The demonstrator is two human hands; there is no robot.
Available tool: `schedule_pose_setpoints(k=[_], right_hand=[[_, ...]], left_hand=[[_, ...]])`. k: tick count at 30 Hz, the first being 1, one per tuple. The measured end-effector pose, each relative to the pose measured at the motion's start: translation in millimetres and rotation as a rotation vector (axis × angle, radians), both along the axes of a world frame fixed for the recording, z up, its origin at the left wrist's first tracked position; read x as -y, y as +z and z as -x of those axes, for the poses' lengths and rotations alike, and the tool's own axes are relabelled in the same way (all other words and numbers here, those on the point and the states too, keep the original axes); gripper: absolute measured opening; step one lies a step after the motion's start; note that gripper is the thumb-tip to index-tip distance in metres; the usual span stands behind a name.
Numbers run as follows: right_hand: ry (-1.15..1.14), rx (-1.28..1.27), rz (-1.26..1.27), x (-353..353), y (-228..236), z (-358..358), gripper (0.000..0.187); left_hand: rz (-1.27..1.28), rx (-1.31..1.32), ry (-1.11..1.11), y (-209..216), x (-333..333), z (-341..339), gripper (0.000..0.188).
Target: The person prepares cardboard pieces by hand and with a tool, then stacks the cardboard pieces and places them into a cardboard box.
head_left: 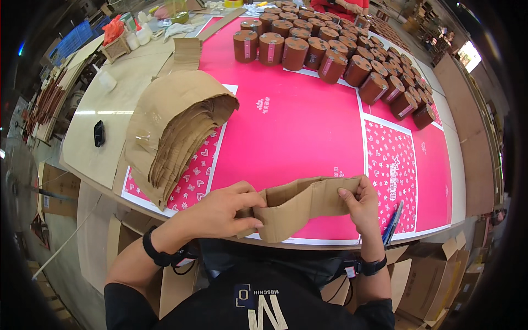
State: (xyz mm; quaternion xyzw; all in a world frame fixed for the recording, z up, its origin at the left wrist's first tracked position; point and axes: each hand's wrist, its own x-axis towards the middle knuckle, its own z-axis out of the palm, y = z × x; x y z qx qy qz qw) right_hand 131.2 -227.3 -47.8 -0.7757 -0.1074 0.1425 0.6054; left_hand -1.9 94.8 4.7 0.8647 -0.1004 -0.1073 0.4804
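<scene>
A folded strip of brown corrugated cardboard (297, 212) is held between my two hands over the front of the pink-covered table. At its left end, where the strip curls into a loop, my left hand (223, 212) closes its fingers on the edge. My right hand (361, 208) pinches the other end, thumb on the near face and fingers behind. To the left lies a thick bundle of curved cardboard pieces (170, 110), with clear tape on its outer side. A blue-handled cutting tool (393, 223) rests by the table's right front edge, close to my right hand.
Rows of brown cylindrical boxes (294, 54) fill the table's far right. A white squeeze bottle (104, 78) and a small black object (99, 133) are on the left. Cardboard boxes (429, 272) stand below at right. Another person in red (344, 6) is at the far side.
</scene>
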Motion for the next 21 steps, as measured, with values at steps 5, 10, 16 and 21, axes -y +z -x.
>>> schedule_pose_setpoints(k=[5,10,16,21], right_hand=[[-0.026,-0.025,-0.056,1.3,-4.8,-5.0,0.023],[-0.063,0.001,-0.015,3.3,-9.9,-7.9,0.023],[-0.095,0.107,0.121,-0.1,-21.8,-8.8,0.026],[-0.088,0.135,0.432,-12.2,-19.7,-6.4,0.036]], left_hand=[[-0.196,-0.064,-0.085,-6.6,-6.6,-1.9,0.036],[-0.137,-0.016,-0.208,-3.3,-9.7,-7.8,0.037],[-0.033,-0.152,0.463,-30.1,-5.0,-10.2,0.023],[0.092,-0.122,0.6,-55.2,-3.5,-12.2,0.026]])
